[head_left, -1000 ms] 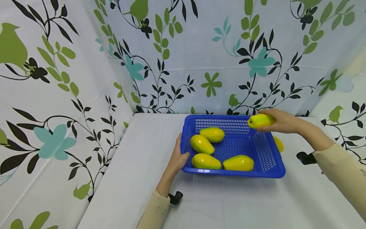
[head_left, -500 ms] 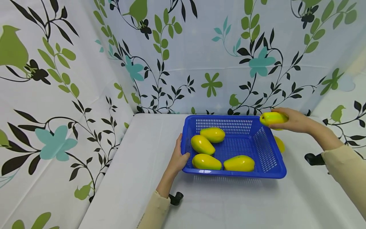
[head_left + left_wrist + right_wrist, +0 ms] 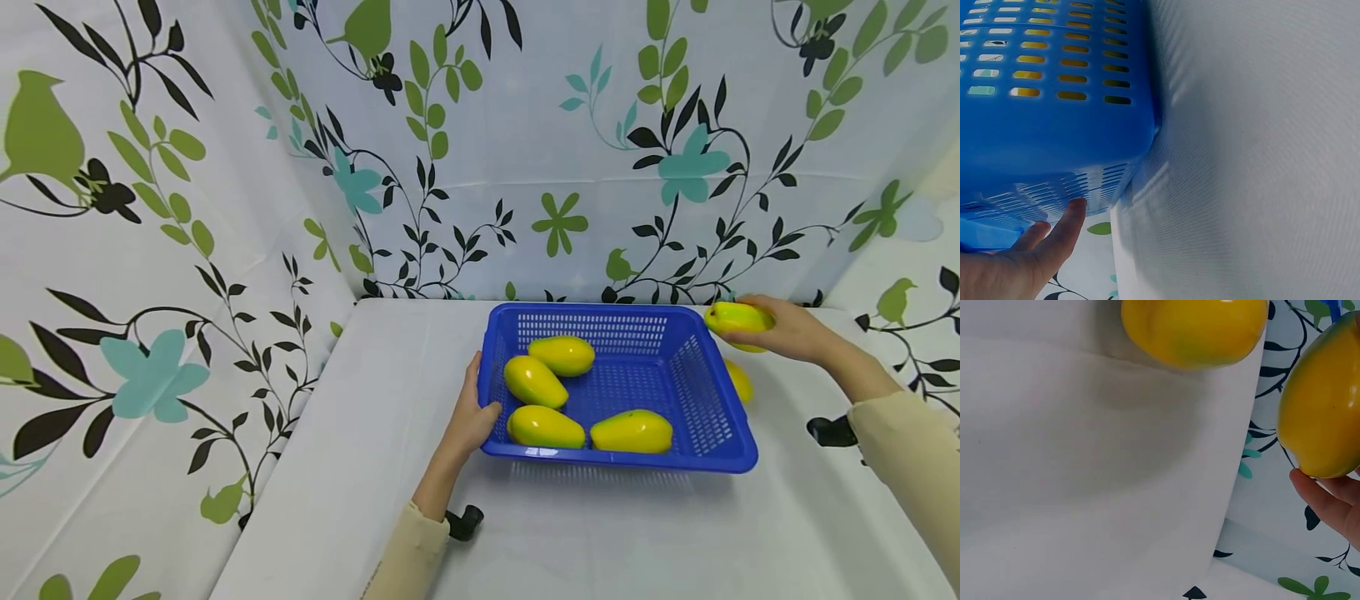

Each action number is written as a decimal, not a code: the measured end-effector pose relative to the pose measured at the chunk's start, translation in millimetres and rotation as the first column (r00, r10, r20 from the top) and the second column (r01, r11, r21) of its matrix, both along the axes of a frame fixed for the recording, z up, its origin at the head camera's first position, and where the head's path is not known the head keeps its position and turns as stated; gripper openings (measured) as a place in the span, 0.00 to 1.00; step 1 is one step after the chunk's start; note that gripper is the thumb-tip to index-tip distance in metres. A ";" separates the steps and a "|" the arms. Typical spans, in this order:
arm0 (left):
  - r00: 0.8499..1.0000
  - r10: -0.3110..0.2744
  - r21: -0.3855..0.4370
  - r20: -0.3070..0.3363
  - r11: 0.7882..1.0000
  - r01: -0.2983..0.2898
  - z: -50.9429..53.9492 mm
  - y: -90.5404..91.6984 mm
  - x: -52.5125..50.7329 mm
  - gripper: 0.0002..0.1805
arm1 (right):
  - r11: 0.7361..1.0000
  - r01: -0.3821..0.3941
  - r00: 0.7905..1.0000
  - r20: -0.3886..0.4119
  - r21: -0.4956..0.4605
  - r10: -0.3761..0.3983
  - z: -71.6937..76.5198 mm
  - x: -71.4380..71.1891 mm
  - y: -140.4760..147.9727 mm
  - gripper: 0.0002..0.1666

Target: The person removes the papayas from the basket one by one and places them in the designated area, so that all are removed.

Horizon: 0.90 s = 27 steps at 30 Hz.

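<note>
A blue plastic basket [image 3: 626, 375] with slotted walls stands on the white table. My left hand [image 3: 468, 423] grips its left side near the front corner, thumb at the rim; in the left wrist view the fingers [image 3: 1063, 234] lie against the outer wall. My right hand [image 3: 798, 332] holds a yellow mango [image 3: 738, 320] with a greenish tinge just past the basket's back right corner, above the table. Inside the basket lie a mango [image 3: 562, 356] and several others along the left and front. Another mango [image 3: 740, 382] rests on the table outside the right wall, partly hidden by it.
White cloth covers the table [image 3: 360, 467]. Behind and at the sides hang patterned curtains [image 3: 480, 150] with leaves, birds and flowers. The table's back edge runs close behind the basket.
My right hand has carried the mango rightward from over the basket's back right corner to outside its rim. The left hand keeps its hold, and the basket stays put.
</note>
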<state>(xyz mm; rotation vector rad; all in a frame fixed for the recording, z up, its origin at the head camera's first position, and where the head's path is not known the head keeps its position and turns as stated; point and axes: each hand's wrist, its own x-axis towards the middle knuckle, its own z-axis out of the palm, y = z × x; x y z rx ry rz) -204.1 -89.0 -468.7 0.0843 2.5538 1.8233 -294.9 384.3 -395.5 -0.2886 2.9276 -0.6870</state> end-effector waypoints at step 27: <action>1.000 -0.006 -0.005 -0.005 1.000 0.006 -0.7 -1.4 0.8 0.47 | 0.997 0.038 0.994 0.103 0.066 -0.045 -44.4 -12.3 8.6 0.55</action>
